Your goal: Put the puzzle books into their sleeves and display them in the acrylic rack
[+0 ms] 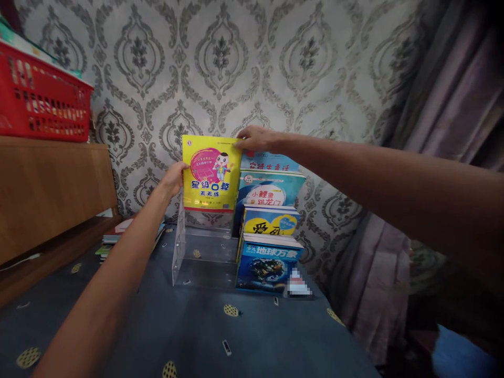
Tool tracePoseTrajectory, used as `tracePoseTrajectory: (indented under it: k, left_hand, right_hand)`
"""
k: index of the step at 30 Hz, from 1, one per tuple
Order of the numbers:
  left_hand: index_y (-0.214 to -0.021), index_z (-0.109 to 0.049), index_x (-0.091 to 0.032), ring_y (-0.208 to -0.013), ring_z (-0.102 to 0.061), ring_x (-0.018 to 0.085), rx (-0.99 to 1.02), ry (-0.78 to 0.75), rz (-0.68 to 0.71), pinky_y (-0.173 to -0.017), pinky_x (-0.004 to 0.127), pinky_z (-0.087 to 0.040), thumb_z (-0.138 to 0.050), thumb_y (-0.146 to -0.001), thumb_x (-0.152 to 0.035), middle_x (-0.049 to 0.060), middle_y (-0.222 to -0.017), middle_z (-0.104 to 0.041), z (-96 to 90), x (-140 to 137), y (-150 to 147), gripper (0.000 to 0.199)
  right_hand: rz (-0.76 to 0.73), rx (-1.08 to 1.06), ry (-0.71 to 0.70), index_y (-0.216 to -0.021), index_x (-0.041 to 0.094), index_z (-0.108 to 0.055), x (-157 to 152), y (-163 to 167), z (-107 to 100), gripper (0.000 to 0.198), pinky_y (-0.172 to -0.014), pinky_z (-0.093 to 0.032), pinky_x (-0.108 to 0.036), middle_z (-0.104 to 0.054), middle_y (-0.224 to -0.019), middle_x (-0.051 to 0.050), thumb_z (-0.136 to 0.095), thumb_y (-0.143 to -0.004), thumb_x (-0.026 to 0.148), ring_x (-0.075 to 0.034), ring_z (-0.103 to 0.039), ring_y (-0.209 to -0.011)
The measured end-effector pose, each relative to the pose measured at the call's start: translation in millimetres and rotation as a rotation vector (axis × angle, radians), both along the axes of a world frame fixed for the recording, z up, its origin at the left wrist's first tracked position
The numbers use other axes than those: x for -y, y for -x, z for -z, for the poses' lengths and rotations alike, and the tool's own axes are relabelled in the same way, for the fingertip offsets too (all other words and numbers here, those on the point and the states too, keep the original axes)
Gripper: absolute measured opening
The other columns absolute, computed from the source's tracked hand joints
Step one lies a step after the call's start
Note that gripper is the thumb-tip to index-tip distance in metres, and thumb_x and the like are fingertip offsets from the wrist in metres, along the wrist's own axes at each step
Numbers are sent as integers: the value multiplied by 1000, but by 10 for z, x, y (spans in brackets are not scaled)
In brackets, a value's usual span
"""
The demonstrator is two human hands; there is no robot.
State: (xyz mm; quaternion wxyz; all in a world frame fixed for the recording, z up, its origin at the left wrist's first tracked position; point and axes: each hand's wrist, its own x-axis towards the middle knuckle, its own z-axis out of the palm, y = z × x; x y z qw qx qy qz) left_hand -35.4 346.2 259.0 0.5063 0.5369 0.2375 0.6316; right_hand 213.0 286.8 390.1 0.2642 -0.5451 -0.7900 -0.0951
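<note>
A yellow workbook (208, 173) with a pink circle and a cartoon child on its cover stands upright at the top left of a clear tiered book rack (179, 252). My left hand (174, 177) grips its left edge. At its upper right corner, my right hand (255, 139) pinches the top edge. Beside it, the rack's right half carries books in steps: a light blue book (271, 161) at the top, a teal book (271, 184) below, then a yellow and blue book (270, 220), and a dark blue book with an earth picture (268, 268) in front.
A red plastic basket (47, 94) sits on a wooden cabinet (55, 194) at the left. Several books (118, 231) lie stacked beside the cabinet. Patterned wallpaper is behind the rack, and a purple curtain (378, 283) hangs at the right. The dark blue cloth (205, 336) has pineapple prints.
</note>
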Motion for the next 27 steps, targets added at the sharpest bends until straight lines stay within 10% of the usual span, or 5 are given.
tracePoseTrajectory:
  k: [16, 27]
  left_hand:
    - [-89, -66, -14, -66, -74, 23, 115, 35, 19, -65, 31, -62, -55, -67, -16, 3, -65, -73, 28, -42, -66, 24]
    - [-91, -65, -16, -66, -74, 22, 109, -19, 57, -67, 30, -62, -60, -70, -15, 1, -69, -74, 64, -58, -53, 21]
  right_hand:
    - [-319, -173, 230, -80, 25, -74, 135, -157, -12, 8, -76, -63, -47, -79, -88, -4, -81, -78, 23, -24, -73, -81]
    - [-211, -130, 198, -85, 25, -78, 160, -114, -20, 5, -77, -62, -49, -77, -82, -2, -77, -82, 21, -23, -72, -78]
